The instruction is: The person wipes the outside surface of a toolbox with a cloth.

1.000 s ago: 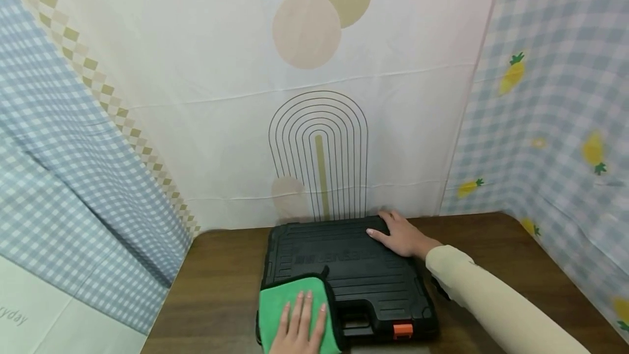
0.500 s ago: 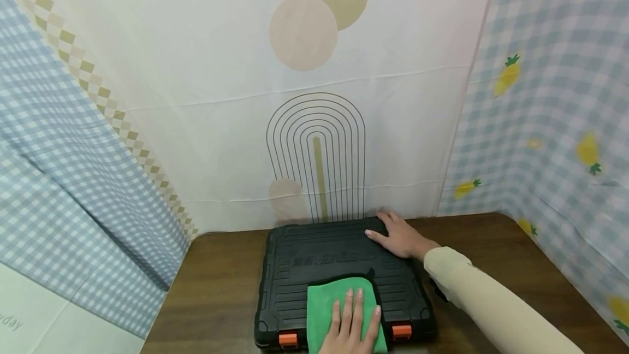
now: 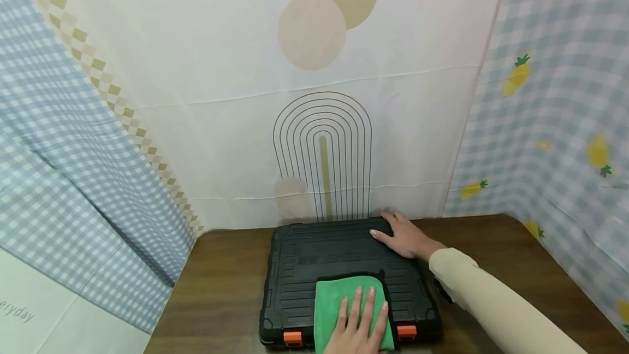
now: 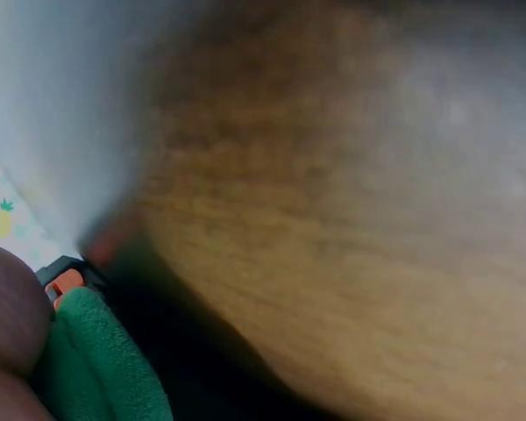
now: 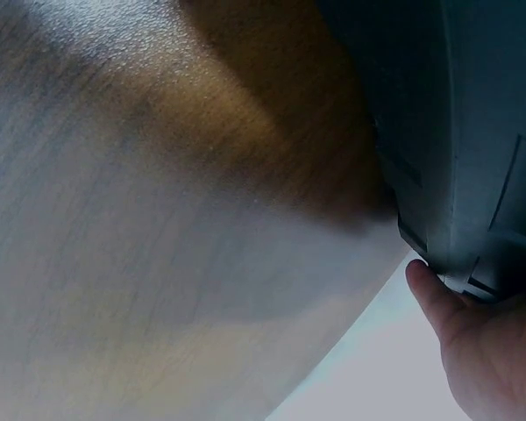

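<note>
A black plastic tool case [image 3: 319, 255], closed, lies flat on the wooden table with two orange latches on its front edge. On its front middle lies a green cloth [image 3: 325, 310] with black edging, covering the handle area. My left hand [image 3: 361, 321] rests palm down on this cloth, fingers straight and slightly spread. In the left wrist view the cloth [image 4: 105, 360] shows beside part of the hand. At the far right corner my right hand [image 3: 407, 239] holds the case, thumb on top and fingers over the back edge. One finger reaches the case's side in the right wrist view.
The brown wooden table [image 3: 221, 283] extends left and right of the case. Just behind it hangs a pale patterned curtain [image 3: 236, 141]. Blue checked cloths [image 3: 565, 113] close in both sides.
My left hand has slid the green cloth from the case's front left corner rightward to the front middle, uncovering the left latch. My right hand has stayed at the far right corner.
</note>
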A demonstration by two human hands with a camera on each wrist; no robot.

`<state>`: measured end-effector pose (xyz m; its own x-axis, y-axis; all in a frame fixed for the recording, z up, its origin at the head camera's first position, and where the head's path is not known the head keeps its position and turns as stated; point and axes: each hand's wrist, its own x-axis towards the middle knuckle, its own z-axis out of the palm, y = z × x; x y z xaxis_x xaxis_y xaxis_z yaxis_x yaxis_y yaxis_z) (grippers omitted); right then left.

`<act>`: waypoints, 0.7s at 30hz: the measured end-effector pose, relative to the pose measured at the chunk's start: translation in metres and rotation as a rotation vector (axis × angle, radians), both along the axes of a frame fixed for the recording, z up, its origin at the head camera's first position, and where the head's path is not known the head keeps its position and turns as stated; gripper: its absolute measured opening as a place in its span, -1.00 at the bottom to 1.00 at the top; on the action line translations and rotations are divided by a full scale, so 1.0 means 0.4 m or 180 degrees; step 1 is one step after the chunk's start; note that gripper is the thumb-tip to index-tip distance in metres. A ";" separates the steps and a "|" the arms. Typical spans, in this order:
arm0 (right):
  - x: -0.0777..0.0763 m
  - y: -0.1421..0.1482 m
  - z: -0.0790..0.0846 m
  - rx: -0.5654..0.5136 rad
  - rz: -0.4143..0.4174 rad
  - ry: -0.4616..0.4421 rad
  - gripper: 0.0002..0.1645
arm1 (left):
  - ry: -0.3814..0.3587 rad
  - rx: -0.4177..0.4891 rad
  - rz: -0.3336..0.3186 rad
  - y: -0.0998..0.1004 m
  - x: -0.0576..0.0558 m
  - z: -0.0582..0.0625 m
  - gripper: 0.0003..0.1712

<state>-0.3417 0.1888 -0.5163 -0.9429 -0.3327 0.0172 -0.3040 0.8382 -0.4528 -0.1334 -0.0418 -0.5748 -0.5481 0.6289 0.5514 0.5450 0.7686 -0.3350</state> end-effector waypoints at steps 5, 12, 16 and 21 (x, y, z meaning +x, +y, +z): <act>-0.007 0.004 -0.012 0.0021 -0.0011 0.0008 0.13 | -0.0184 -0.0209 -0.0078 -0.006 -0.014 0.029 0.07; -0.017 0.011 -0.030 0.0029 -0.0030 0.0023 0.17 | -0.1428 -0.0336 -0.0537 -0.029 -0.071 0.134 -0.08; -0.016 0.011 -0.028 0.0029 -0.0043 0.0001 0.18 | -0.2339 -0.0180 -0.0746 -0.036 -0.120 0.188 -0.12; -0.011 0.007 -0.016 0.0018 -0.0021 -0.0035 0.12 | -0.2843 -0.0209 -0.0511 -0.025 -0.183 0.231 -0.10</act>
